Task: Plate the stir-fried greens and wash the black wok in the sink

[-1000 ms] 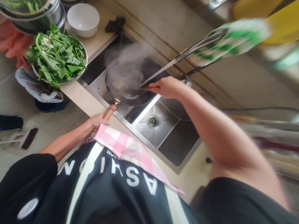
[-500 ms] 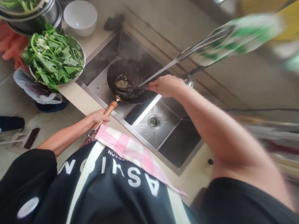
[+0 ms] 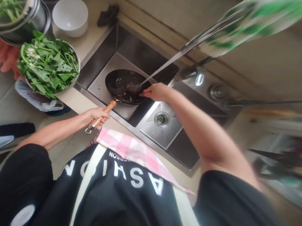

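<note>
A dark wok [image 3: 113, 79] with a wooden handle sits tilted in the left sink basin. My left hand [image 3: 98, 115] is wrapped round its handle [image 3: 110, 106]. From the metal faucet [image 3: 203, 38] a stream of water [image 3: 161, 69] runs down into the wok, where wet bits swirl. At the wok's right side is my right hand [image 3: 155, 91], fingers pinched together and pointing inward over the wok. What those fingers hold, if anything, is hidden by blur and the dark wok.
Cut leafy greens fill a bowl [image 3: 78, 61] on the left counter. Behind it are a white bowl [image 3: 70, 15], stacked pots [image 3: 42, 15] with green stalks and orange gloves [image 3: 3, 53]. The right basin [image 3: 176, 131] has a drain strainer [image 3: 162, 119]. A dark cloth [image 3: 108, 15] lies behind the sink.
My right hand has moved lower and left over the wok. Water has replaced the pale patch in the wok, and the wok appears slightly shifted. My left hand keeps its grip.
</note>
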`<action>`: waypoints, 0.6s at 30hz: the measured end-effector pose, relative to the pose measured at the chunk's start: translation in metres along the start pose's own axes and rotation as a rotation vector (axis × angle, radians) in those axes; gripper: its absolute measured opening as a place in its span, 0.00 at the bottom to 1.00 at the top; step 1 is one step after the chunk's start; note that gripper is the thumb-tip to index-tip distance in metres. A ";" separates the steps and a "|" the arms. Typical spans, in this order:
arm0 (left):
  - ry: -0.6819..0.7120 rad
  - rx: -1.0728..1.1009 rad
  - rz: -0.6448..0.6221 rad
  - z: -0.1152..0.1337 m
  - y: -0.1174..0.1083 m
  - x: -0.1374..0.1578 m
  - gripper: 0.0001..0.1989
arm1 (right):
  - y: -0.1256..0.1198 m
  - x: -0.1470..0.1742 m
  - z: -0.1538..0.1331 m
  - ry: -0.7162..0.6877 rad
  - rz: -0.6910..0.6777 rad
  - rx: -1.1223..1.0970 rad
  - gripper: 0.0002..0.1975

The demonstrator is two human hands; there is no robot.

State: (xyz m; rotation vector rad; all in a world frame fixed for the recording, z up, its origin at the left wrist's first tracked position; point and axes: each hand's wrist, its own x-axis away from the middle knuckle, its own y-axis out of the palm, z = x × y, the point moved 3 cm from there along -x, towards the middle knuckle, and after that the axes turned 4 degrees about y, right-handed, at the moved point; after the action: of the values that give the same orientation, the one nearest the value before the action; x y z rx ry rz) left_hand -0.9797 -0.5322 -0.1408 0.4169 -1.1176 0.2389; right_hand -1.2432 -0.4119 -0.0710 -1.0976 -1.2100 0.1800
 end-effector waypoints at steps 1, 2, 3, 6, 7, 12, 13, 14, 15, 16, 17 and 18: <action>-0.009 0.018 -0.002 0.001 0.001 0.001 0.13 | 0.011 -0.003 -0.007 0.045 0.003 -0.005 0.19; -0.015 0.036 -0.004 0.002 0.003 0.002 0.14 | 0.019 -0.006 -0.011 0.096 -0.009 -0.003 0.21; -0.019 0.054 -0.003 0.003 0.004 0.003 0.14 | 0.024 -0.007 -0.011 0.135 -0.025 0.006 0.23; -0.014 0.079 0.045 0.006 0.001 0.009 0.14 | 0.018 -0.004 0.002 0.142 -0.033 0.066 0.22; -0.022 0.070 0.069 0.007 -0.001 0.011 0.14 | 0.013 -0.002 0.007 0.100 -0.043 0.078 0.21; -0.107 -0.117 0.129 0.011 -0.015 0.024 0.20 | 0.007 0.002 -0.007 -0.010 -0.084 -0.054 0.20; -0.098 -0.171 0.130 0.012 -0.016 0.026 0.19 | 0.011 0.000 -0.016 0.036 -0.078 -0.075 0.21; -0.083 -0.221 0.132 0.013 -0.017 0.027 0.19 | 0.014 -0.003 -0.024 0.084 -0.062 -0.083 0.22; -0.068 -0.262 0.141 0.014 -0.017 0.028 0.18 | 0.016 -0.006 -0.031 0.127 -0.040 -0.084 0.23; -0.056 -0.293 0.151 0.015 -0.018 0.028 0.18 | 0.016 -0.008 -0.034 0.154 -0.020 -0.080 0.23; -0.047 -0.312 0.155 0.016 -0.019 0.028 0.18 | 0.015 -0.009 -0.035 0.170 -0.010 -0.070 0.23; -0.039 -0.323 0.156 0.017 -0.020 0.028 0.18 | 0.012 -0.010 -0.032 0.181 -0.011 -0.052 0.23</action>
State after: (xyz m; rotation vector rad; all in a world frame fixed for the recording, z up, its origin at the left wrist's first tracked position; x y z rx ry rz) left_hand -0.9740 -0.5577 -0.1137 0.0477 -1.2048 0.1832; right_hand -1.2160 -0.4305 -0.0844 -1.1275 -1.0632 0.0397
